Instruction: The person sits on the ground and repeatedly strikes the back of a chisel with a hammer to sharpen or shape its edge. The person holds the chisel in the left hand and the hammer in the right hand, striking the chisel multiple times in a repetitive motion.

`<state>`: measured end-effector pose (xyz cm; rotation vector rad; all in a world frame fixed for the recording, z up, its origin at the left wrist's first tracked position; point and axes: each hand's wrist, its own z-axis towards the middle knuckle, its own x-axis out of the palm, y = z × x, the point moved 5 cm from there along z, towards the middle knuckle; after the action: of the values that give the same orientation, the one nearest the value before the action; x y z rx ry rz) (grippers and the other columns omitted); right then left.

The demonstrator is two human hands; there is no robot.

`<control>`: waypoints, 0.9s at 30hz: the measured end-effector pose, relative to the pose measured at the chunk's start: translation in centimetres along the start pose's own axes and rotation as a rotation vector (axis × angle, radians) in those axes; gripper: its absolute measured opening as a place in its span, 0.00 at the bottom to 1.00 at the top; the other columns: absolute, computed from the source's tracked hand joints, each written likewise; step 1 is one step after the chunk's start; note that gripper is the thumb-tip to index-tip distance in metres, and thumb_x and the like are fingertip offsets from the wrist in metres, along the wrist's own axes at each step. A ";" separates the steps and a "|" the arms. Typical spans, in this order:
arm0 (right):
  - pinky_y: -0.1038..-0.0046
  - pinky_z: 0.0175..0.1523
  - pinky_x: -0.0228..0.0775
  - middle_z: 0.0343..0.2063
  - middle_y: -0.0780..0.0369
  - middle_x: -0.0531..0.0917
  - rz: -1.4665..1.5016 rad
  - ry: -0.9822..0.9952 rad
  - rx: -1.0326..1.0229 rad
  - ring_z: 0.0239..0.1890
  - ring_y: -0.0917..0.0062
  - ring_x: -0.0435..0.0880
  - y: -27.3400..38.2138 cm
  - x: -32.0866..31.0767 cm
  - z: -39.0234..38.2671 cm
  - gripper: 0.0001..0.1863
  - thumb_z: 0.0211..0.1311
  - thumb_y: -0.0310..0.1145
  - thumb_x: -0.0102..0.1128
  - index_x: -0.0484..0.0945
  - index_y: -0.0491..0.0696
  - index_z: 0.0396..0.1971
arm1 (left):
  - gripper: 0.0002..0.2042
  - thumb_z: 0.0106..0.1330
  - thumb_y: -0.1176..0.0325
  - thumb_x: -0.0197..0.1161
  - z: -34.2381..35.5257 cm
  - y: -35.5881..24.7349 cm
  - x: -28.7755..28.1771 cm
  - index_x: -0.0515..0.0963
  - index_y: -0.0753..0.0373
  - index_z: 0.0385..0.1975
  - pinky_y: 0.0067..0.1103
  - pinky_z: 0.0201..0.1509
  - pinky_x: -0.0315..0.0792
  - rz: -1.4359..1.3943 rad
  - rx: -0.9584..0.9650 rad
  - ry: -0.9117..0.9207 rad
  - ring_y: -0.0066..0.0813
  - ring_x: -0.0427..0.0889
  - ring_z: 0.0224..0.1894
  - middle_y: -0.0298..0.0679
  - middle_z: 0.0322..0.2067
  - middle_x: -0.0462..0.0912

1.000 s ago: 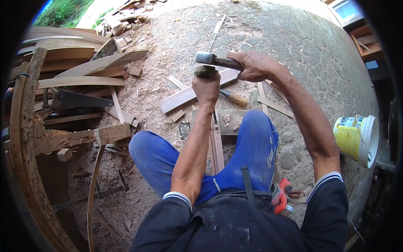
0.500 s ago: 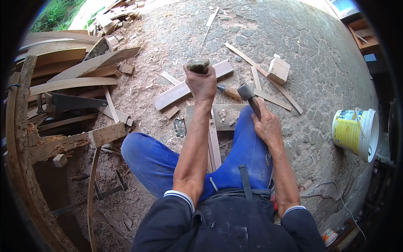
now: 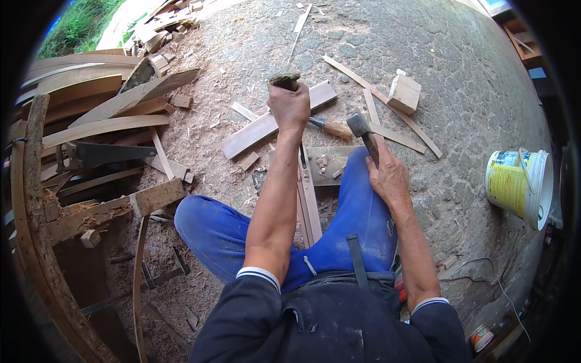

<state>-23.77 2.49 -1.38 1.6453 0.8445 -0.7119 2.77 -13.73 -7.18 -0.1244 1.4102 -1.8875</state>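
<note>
My left hand (image 3: 287, 109) is closed in a fist round an upright chisel (image 3: 284, 78). Its worn, frayed handle end sticks out above the fist, and my forearm hides most of the lower part. Beneath it lies a narrow wooden strip (image 3: 310, 209) between my legs, its far end by a wooden block (image 3: 342, 158) scattered with chips. My right hand (image 3: 389, 175) grips a hammer (image 3: 359, 124) by its handle, with the metal head raised above my right knee. Another tool with a wooden handle (image 3: 338, 129) lies just beyond, near a planed board (image 3: 254, 138).
Curved timbers (image 3: 100, 130) and a handsaw (image 3: 112, 153) are heaped at the left, beside a rough wooden frame (image 3: 158, 196). Thin slats (image 3: 399, 115) and a wooden block (image 3: 404, 94) lie ahead right. A white bucket (image 3: 514, 187) lies tilted at the right, with a cable (image 3: 502, 284) nearer me.
The hammer has shifted slightly up and right of where it was. My left fist has risen a little with the chisel still in it. The whole view has also tilted slightly.
</note>
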 end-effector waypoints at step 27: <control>0.49 0.49 0.79 0.46 0.47 0.86 -0.069 0.037 0.005 0.46 0.46 0.86 0.0 0.4 1.0 0.30 0.68 0.34 0.61 0.64 0.52 0.69 | 0.14 0.63 0.61 0.75 4.6 -8.6 -2.8 0.84 0.65 0.39 0.23 0.34 0.76 -0.050 0.064 0.673 0.25 0.82 0.29 0.36 0.29 0.85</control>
<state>-23.61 1.61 -1.91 1.6443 0.9300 -0.7339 2.65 -14.70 2.92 0.5617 1.7788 -2.1141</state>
